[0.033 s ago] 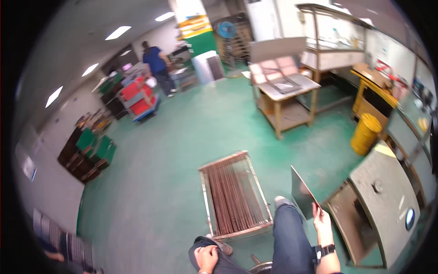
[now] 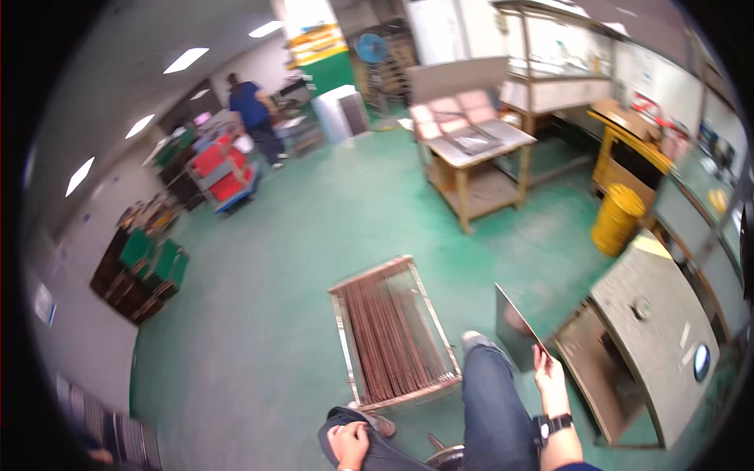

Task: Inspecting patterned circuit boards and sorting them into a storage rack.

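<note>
My right hand (image 2: 550, 375), with a black watch on the wrist, holds a thin dark shiny plate (image 2: 514, 328) by its lower edge, upright beside my right leg. My left hand (image 2: 351, 441) rests on my left knee with its fingers curled and nothing in it. On the green floor just in front of my legs lies a metal-framed rack (image 2: 343, 330) filled with several brown plates standing on edge. The held plate is to the right of that rack, apart from it.
A grey metal cabinet (image 2: 660, 345) with an open lower compartment stands at my right. Farther off are a yellow bin (image 2: 616, 220), a wooden table (image 2: 471, 149), a red cart (image 2: 224, 173), green crates (image 2: 149, 263) and a person in blue (image 2: 251, 114).
</note>
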Demonstrator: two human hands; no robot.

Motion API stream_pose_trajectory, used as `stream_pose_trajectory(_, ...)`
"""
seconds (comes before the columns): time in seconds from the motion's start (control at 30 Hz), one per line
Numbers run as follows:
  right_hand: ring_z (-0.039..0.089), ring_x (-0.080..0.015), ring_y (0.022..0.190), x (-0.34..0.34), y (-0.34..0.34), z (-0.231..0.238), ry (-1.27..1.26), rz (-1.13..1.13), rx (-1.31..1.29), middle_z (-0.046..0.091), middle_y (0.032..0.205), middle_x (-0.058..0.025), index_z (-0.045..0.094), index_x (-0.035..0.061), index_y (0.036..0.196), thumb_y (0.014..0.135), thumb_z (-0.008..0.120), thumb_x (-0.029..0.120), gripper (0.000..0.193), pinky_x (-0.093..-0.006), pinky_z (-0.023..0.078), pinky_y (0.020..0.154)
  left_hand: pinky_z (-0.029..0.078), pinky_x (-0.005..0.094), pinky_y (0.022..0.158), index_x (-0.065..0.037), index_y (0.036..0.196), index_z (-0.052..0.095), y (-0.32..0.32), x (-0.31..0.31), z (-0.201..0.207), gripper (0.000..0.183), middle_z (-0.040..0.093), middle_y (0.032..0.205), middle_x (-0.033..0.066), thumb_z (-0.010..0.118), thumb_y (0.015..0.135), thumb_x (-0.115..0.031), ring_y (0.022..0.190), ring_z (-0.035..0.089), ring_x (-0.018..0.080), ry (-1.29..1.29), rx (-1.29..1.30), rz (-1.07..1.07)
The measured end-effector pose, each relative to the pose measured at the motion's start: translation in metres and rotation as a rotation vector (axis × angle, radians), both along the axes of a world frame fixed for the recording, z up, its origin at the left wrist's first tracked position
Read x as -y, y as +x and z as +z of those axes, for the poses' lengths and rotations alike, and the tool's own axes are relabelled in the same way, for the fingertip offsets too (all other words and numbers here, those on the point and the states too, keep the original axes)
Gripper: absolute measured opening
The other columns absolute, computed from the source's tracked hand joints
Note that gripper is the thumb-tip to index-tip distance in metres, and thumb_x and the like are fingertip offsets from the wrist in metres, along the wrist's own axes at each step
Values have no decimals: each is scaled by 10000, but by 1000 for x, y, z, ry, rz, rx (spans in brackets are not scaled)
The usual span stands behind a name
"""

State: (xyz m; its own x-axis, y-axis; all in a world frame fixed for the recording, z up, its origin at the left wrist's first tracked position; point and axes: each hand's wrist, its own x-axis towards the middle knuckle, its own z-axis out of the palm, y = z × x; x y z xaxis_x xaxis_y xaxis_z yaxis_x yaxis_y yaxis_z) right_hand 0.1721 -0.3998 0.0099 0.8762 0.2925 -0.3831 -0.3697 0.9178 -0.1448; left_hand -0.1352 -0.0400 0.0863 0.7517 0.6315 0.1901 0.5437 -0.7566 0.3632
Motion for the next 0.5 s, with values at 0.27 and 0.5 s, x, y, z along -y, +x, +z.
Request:
stream_pose_trajectory(0.27, 591, -288, 1013, 61, 30, 15, 288, -166, -258, 529, 1132, -222, 531, -74, 1109, 891, 510, 91, 275, -249, 573, 752, 410, 377, 807, -87, 880, 672, 1, 8, 32, 219, 651, 805, 126, 518, 841, -238, 779, 599, 289, 20, -98, -38)
stream_pose_trajectory(0.5, 623, -321, 942, 98, 45, 39, 104, -414, -201, 528, 1165, -251, 480, -75, 1147, 955, 354, 203, 360, -330, 574, 767, 415, 375, 809, -76, 892, 673, 4, 10, 22, 237, 656, 831, 136, 517, 845, -249, 796, 604, 292, 59, -139, -91)
